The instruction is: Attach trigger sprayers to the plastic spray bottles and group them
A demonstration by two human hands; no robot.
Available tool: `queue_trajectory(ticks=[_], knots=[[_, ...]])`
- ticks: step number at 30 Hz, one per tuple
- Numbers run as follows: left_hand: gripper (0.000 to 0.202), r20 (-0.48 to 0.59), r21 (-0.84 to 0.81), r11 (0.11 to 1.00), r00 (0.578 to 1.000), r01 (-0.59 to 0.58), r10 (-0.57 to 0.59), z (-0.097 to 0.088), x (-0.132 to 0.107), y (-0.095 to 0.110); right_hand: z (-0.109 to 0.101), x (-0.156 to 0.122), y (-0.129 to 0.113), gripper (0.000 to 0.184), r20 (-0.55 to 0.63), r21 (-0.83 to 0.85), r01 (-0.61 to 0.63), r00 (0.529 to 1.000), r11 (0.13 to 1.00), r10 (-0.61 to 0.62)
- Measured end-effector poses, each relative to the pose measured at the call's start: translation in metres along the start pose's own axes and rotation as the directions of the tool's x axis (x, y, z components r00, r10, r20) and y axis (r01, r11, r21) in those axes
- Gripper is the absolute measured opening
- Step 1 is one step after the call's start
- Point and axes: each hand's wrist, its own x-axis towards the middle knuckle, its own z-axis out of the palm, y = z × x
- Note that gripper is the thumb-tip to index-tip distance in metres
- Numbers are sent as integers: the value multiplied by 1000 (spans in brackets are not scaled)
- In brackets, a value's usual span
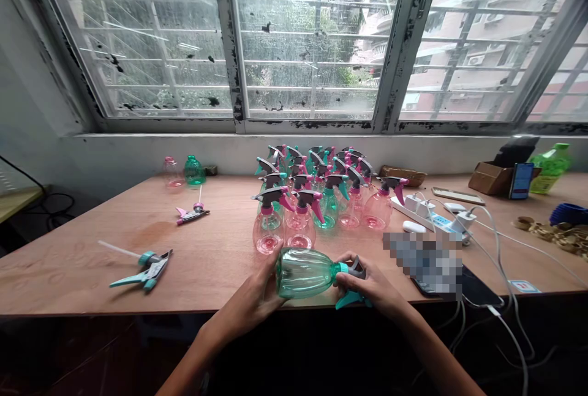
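Note:
A clear green spray bottle [305, 272] lies on its side near the table's front edge. My left hand [257, 298] is closed around its base. My right hand [370, 286] is closed on the grey and teal trigger head [353, 283] at the bottle's neck. Just behind stands a cluster of several pink and green spray bottles [316, 197] with trigger heads fitted.
Two loose trigger heads with tubes lie on the wooden table [92, 273], a teal one [146, 267] and a pink one [192, 213]. Two headless bottles [184, 171] stand by the window sill. A power strip [436, 217], cables, a phone [522, 179] and a cardboard box [493, 177] crowd the right.

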Motion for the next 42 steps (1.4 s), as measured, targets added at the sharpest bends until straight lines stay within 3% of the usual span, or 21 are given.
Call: queue_trajectory(ticks=[5,16,22,32,38,42], knots=[[113,-18,71,997,999,37,-36,-2,0,2,0,0,-1,45,6,15,3,1000,1000,-3],[96,-15,18,1000,1000,6,-6,0,0,-1,0,0,-1,44,11,-10,-1,1000,1000,1],[111,-28,-31,999,999,36,-37,-1,1,1,2,-1,-3,49,-1,-11,-8,1000,1000,8],[93,10,-53,999,1000,13,-13,0,-1,0,2,-2,-6,48,-11,-43,3,1000,999,-3],[119,0,-55,998,1000,11,-11,-2,0,-1,1,-2,-4,49,-9,-32,-6,1000,999,6],[109,4,-20,999,999,43,-43,-2,0,2,1,-2,-3,48,-10,-27,-9,1000,1000,9]])
